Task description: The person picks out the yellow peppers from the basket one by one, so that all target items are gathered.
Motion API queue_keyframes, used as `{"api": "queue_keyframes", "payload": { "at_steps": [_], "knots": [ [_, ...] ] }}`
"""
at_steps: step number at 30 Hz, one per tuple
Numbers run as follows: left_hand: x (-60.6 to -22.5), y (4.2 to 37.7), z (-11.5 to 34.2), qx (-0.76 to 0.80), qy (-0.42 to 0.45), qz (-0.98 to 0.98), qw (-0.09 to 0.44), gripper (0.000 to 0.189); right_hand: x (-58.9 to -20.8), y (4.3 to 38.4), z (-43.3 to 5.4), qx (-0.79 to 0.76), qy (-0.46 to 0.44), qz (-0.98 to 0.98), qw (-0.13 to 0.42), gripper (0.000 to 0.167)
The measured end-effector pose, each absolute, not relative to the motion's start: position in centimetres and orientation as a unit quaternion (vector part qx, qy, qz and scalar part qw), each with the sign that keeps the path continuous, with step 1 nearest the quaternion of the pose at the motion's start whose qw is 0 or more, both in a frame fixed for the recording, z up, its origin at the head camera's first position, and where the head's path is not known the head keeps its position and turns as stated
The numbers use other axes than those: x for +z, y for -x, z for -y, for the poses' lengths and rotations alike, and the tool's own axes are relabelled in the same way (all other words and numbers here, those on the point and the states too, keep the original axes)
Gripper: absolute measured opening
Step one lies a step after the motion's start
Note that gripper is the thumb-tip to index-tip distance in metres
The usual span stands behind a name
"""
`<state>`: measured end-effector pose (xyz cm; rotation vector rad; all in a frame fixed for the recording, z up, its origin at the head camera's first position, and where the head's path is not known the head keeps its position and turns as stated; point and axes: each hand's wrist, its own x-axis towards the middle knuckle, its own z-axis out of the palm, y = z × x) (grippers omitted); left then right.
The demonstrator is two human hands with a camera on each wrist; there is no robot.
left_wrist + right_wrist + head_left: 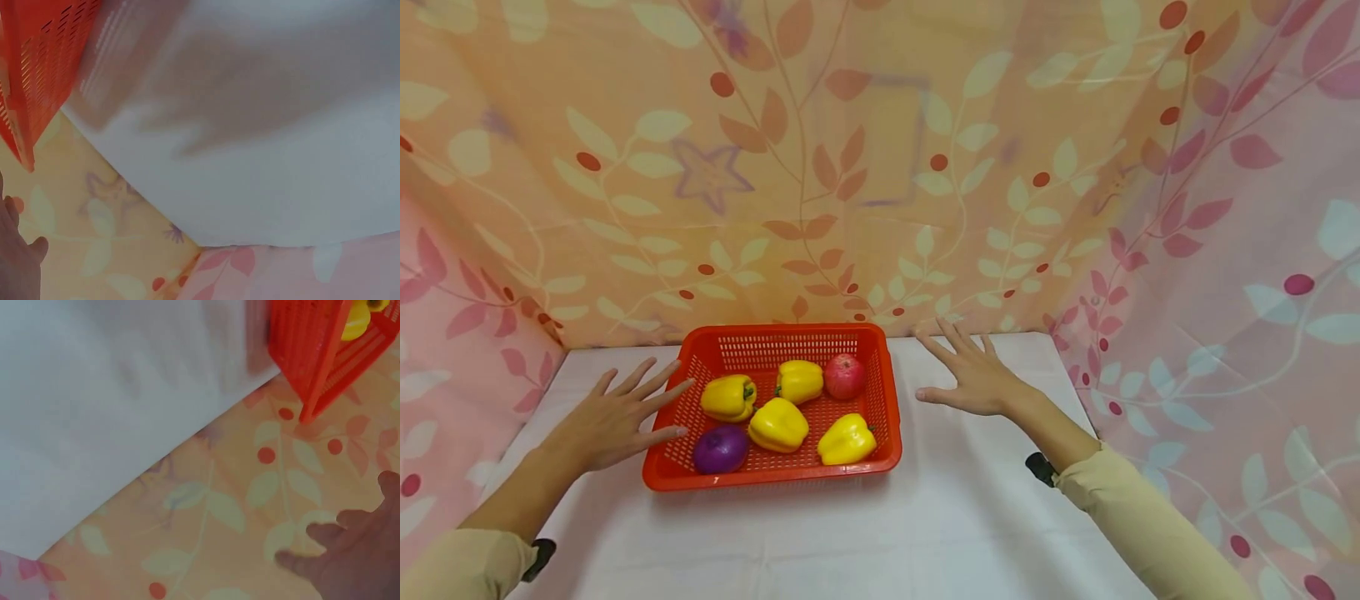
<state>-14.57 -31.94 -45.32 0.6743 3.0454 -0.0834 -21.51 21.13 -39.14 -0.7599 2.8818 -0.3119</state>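
Red basket: near the rear edge of the worktop, bare surface in front and rightward. Contents: four yellow peppers, purple onion, red fruit. Left hand: fingers spread, gripping nothing, at left rim. Right hand: fingers spread, gripping nothing, apart from right rim.

The left hand covers part of the basket's left rim; whether it touches cannot be told. Both sleeves, left and right, run off the head view, as does the table's near side. The left wrist view crops basket and left hand; the basket's wall hides its contents. The right wrist view crops the basket, a pepper and the right hand. Shadows blur.
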Motion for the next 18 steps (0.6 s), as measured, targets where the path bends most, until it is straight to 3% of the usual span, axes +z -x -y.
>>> {"api": "queue_keyframes", "payload": {
  "at_steps": [9, 18],
  "knots": [
    [-45.7, 14.3, 32.1, -0.01, -0.201, -0.978, 0.055, 0.085, -39.4, 21.8, -18.7, -0.282, 0.3, -0.892, 0.186, 0.102],
    [-45.6, 14.5, 32.3, 0.005, -0.204, -0.977, 0.066, 0.083, -39.5, 23.3, -17.1, -0.384, 0.301, -0.807, 0.333, 0.096]
  ]
}}
